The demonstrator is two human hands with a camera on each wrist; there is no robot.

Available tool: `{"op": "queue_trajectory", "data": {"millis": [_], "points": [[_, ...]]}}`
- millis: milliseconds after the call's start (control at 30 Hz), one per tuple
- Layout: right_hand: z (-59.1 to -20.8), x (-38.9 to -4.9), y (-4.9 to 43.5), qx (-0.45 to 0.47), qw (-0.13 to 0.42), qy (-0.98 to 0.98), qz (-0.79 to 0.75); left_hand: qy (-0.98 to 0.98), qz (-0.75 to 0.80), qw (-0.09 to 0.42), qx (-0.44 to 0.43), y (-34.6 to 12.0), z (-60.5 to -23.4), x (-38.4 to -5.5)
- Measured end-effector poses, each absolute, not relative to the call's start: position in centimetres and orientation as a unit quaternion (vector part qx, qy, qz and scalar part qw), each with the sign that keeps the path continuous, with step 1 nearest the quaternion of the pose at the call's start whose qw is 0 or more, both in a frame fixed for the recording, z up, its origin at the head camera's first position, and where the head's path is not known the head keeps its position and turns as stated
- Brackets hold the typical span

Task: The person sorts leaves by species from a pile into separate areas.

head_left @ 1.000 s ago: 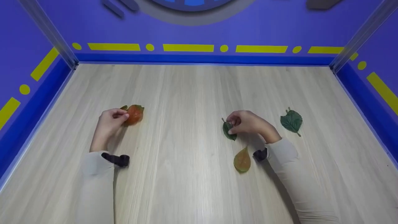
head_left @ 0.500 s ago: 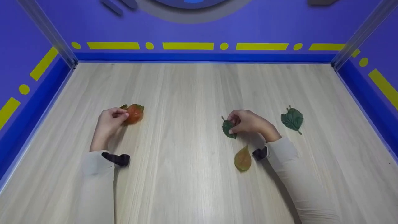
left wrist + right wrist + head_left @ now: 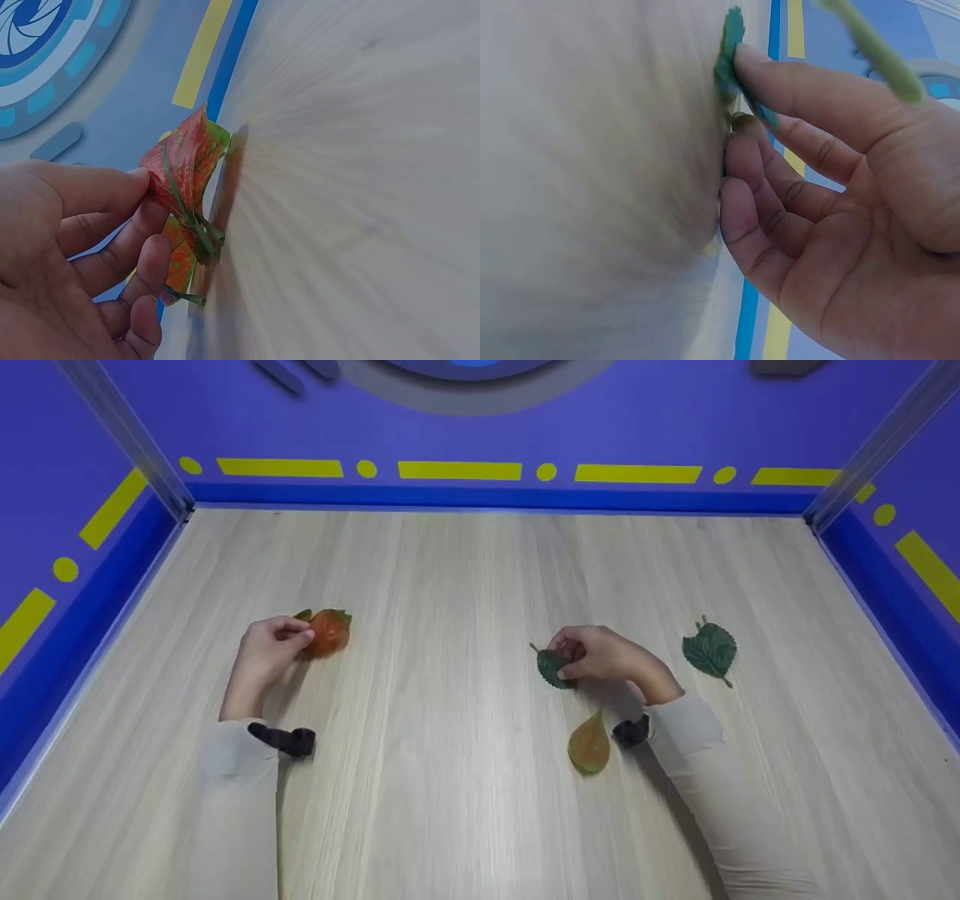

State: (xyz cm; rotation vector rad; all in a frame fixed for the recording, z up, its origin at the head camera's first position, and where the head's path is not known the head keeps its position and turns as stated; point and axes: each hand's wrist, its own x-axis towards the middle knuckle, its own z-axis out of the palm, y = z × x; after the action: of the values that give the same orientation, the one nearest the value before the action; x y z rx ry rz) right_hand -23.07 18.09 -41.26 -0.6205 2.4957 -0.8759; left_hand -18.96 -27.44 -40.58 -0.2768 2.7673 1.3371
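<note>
My left hand (image 3: 271, 654) pinches an orange-red leaf (image 3: 328, 633) between thumb and fingers. In the left wrist view its green stalk shows at the lower end of the leaf (image 3: 184, 165). Just behind it, partly hidden, is a second leaf, mottled orange and green (image 3: 180, 259). My right hand (image 3: 607, 655) pinches a small dark green leaf (image 3: 552, 667) by its right side, low over the table. From the right wrist this green leaf (image 3: 733, 37) appears nearly edge-on under the thumb, and the other fingers are curled close to the tabletop.
A yellow-brown leaf (image 3: 589, 745) lies near my right wrist. Farther right lies another dark green leaf piece (image 3: 710, 650) with stalks at both ends. Blue-purple walls (image 3: 480, 435) border the pale wood table (image 3: 450, 720). A blurred green stem-like strip (image 3: 877, 56) crosses the right wrist view.
The green leaf in my right hand has turned slightly, its lower tip swinging up and right. My left hand holds its leaf still. The head view has shifted a little.
</note>
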Motion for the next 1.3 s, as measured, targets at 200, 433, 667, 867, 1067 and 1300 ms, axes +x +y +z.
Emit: {"op": "queue_trajectory", "data": {"millis": [200, 433, 667, 867, 1067, 1300], "points": [[-41.20, -23.16, 18.17, -0.225, 0.205, 0.901, -0.309, 0.898, 0.431, 0.025, -0.090, -27.52, -40.67, -19.01], [-41.15, -23.26, 18.33, -0.211, 0.198, 0.905, -0.311, 0.897, 0.432, 0.024, -0.096, -27.46, -40.65, -19.03], [-41.16, -23.29, 18.59, -0.217, 0.186, 0.906, -0.311, 0.897, 0.431, 0.018, -0.098, -27.53, -40.66, -18.98], [-41.12, -23.25, 18.75, -0.235, 0.167, 0.907, -0.306, 0.899, 0.428, 0.011, -0.087, -27.66, -40.53, -18.86], [-40.99, -23.13, 18.82, -0.229, 0.164, 0.906, -0.315, 0.897, 0.433, 0.007, -0.090, -27.67, -40.40, -18.87], [-40.96, -23.17, 19.07, -0.231, 0.155, 0.904, -0.325, 0.892, 0.442, 0.014, -0.098, -27.73, -40.22, -18.87]]}}
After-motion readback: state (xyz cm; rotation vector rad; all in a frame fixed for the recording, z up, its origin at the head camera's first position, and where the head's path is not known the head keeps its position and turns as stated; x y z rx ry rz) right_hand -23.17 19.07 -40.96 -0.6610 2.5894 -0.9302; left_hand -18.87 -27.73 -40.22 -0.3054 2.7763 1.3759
